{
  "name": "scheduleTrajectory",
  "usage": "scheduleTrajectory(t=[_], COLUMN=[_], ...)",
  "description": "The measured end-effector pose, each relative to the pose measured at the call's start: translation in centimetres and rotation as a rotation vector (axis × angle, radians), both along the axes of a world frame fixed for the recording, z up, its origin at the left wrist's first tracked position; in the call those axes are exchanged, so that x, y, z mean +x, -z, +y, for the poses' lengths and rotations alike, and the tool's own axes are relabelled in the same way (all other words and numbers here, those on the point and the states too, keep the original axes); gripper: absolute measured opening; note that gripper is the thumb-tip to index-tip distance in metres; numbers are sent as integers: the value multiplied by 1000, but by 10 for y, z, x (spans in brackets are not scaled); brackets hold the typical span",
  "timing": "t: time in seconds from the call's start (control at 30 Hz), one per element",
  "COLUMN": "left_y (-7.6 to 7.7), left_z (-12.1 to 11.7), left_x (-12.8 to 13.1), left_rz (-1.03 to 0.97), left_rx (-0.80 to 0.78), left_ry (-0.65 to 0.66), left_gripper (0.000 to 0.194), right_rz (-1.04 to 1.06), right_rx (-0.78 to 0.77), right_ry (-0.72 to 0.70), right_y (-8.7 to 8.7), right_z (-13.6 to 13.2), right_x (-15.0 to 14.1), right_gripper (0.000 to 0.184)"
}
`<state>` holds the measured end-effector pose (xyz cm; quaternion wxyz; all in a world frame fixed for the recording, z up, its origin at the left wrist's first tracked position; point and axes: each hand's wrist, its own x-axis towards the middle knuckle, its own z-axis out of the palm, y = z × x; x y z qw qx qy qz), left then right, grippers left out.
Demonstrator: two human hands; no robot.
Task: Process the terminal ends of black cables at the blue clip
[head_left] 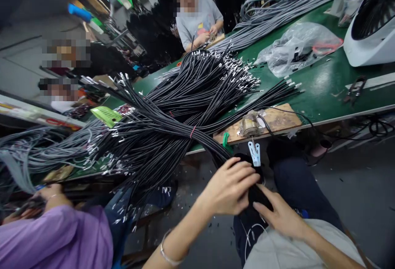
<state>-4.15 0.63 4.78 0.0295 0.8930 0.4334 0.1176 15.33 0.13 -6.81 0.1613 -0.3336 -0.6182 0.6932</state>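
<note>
A bundle of black cables point(205, 139), bound with a thin red tie point(193, 132), runs from the table edge down toward my lap. My left hand point(230, 186) lies over its lower part, with the fingers curled round it. Just below, my right hand point(282, 213) grips the dark lower part between thumb and fingers. The bundle's lower end is hard to tell from my dark trousers. Near my left fingers, a light-blue clip point(254, 153) hangs from a small motor-like device point(250, 124) on a wooden board point(282, 117).
Heaped black cables point(182, 92) with pale tips cover the green table point(321, 82). Grey cables point(277, 12), a plastic bag point(296, 47), pliers point(356, 89) and a white fan point(370, 38) lie beyond. A person in purple point(58, 240) sits at left; another person point(199, 22) works opposite.
</note>
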Motion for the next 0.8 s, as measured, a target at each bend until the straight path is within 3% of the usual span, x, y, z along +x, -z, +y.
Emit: scheduleTrajectory(t=[0.07,0.17,0.2,0.33,0.43,0.53,0.63,0.67,0.8], left_y=[13,28,30,19,12,22,40,45,52], left_z=[-10,-12,-11,-6,-4,-9,-22,-27,-41], left_x=[25,58,67,85,78,58,41,38,37], left_rz=[205,358,371,275,94,-276,-655,-738,-941], left_rx=[-46,-43,-58,-95,-157,-198,-75,-46,42], left_ry=[34,118,149,346,369,153,-299,-395,-451], left_gripper=[44,12,11,14,16,16,16,15,17], right_rz=[-5,-54,-56,21,23,-41,-26,2,241], right_rx=[-77,-61,-83,-214,-142,-44,112,179,371], right_ry=[-69,-42,-52,-170,-79,59,147,154,196], right_y=[-2,-1,1,6,5,-5,-23,-29,-49], right_z=[1,-2,-2,9,26,39,42,41,38], right_x=[11,42,55,103,106,80,46,35,6], right_gripper=[71,73,70,58,60,46,38,35,24])
